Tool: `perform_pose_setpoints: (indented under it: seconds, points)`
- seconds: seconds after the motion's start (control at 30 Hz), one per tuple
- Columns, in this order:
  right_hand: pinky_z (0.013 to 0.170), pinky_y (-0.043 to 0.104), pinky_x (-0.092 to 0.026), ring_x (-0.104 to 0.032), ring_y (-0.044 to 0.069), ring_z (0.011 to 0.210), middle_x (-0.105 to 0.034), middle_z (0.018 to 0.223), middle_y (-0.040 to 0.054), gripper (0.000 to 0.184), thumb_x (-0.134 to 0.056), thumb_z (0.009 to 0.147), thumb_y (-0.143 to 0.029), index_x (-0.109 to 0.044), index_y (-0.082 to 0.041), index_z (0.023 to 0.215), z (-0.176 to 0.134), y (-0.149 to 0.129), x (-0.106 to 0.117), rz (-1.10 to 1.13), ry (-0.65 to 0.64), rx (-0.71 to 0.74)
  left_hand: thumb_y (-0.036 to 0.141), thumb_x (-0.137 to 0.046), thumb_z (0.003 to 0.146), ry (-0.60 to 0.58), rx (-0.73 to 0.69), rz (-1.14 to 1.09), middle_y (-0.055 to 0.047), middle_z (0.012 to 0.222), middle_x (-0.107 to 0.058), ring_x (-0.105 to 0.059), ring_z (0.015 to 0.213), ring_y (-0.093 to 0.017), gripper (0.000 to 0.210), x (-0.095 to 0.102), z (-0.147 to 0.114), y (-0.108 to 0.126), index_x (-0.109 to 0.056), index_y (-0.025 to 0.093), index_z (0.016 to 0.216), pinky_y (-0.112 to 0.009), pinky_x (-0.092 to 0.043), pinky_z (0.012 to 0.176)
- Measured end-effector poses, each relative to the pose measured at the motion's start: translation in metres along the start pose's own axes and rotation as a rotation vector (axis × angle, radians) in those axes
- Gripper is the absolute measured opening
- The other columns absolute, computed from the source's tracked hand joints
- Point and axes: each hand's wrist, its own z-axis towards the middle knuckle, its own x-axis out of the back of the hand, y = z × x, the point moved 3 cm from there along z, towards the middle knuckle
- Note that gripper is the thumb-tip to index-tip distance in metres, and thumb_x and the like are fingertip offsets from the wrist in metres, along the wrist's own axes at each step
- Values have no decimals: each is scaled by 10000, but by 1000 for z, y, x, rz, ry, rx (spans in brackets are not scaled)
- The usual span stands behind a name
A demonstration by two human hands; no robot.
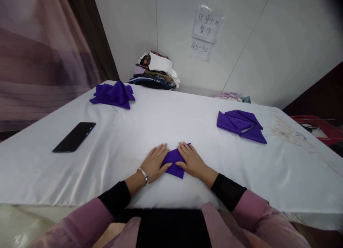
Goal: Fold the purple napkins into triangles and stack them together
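Note:
A purple napkin [174, 159], folded into a small flat shape, lies on the white tablecloth near the table's front edge. My left hand [155, 163] rests flat along its left side, thumb on the cloth and fingers stretched out. On the right side, my right hand [191, 160] presses down with its fingers extended over the upper right edge. Both hands are open, touching the napkin from above without gripping it. Parts of the napkin's left and right edges are hidden under them.
Folded purple napkins stand at the back left [114, 94] and lie at the right [239, 124]. A black phone [74, 137] lies at left. Behind the table are a clothes pile [155, 71] and wall signs [206, 24]. A red basket [318, 128] is far right.

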Motion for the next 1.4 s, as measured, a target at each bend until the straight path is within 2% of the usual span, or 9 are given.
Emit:
perform_pose_setpoints:
  seconds: [0.2, 0.5, 0.73, 0.83, 0.9, 0.97, 1.07, 1.2, 1.4]
  points:
    - [1091, 465, -164, -143, 259, 1367, -221, 1478, 126, 704, -314, 877, -582, -245, -138, 1419, 0, 0, 0, 1, -13, -8, 500, -357, 869, -69, 59, 145, -121, 1447, -321, -224, 1350, -261, 591, -12, -4, -7, -354, 166, 1356, -485, -176, 1090]
    - [1094, 450, -153, -165, 254, 1363, -236, 1474, 122, 703, -280, 878, -601, -277, -140, 1408, 0, -1, 3, 4, -14, -7, 536, -325, 868, -64, 175, 167, -99, 1450, -316, -220, 1352, -268, 615, -6, -13, -12, -341, 180, 1369, -532, -153, 1083]
    - [1101, 436, -137, -161, 253, 1364, -221, 1478, 117, 723, -257, 877, -610, -273, -122, 1410, 0, 0, 0, -4, -35, -19, 356, -288, 895, -90, 410, 283, -72, 1450, -318, -235, 1349, -247, 487, 15, -42, -39, -382, 188, 1342, -546, -183, 1068]
    - [1097, 442, -145, -159, 252, 1365, -230, 1475, 117, 701, -266, 885, -591, -274, -128, 1411, 0, 2, -3, -14, -22, -13, 285, -287, 884, -5, 519, 329, -116, 1449, -312, -232, 1348, -270, 477, 28, -37, -43, -415, 137, 1318, -548, -183, 1067]
    - [1092, 453, -153, -162, 253, 1364, -241, 1471, 121, 685, -281, 889, -573, -276, -129, 1410, 0, 2, -5, -22, -12, 0, 329, -290, 894, 58, 443, 316, -124, 1450, -310, -211, 1355, -270, 485, 27, -27, -29, -412, 133, 1320, -528, -164, 1081]
    - [1086, 464, -160, -167, 256, 1362, -249, 1467, 129, 672, -297, 892, -554, -277, -125, 1409, -1, 2, -6, -30, -2, 10, 445, -305, 894, 68, 252, 268, -108, 1457, -302, -189, 1363, -253, 535, 16, -16, -6, -391, 157, 1336, -499, -135, 1097]
    - [1082, 466, -164, -175, 255, 1360, -256, 1465, 129, 659, -302, 896, -534, -279, -118, 1407, -2, 3, -7, -33, -1, 14, 614, -306, 843, -3, 50, 197, -114, 1462, -291, -192, 1361, -249, 700, -8, -10, 26, -342, 149, 1364, -472, -115, 1104]
    - [1085, 463, -154, -177, 249, 1360, -255, 1466, 120, 656, -285, 898, -537, -276, -125, 1409, -2, 4, -7, -18, -7, 23, 680, -262, 815, -60, 82, 153, -129, 1462, -284, -207, 1355, -261, 788, -19, -20, 29, -327, 126, 1371, -457, -143, 1094]
    - [1084, 470, -155, -185, 256, 1358, -265, 1463, 118, 657, -299, 893, -548, -276, -145, 1412, -2, 2, -4, 13, -13, 12, 638, -293, 836, -44, 211, 201, -115, 1455, -294, -236, 1347, -258, 747, 0, -55, 0, -311, 129, 1382, -459, -170, 1089]
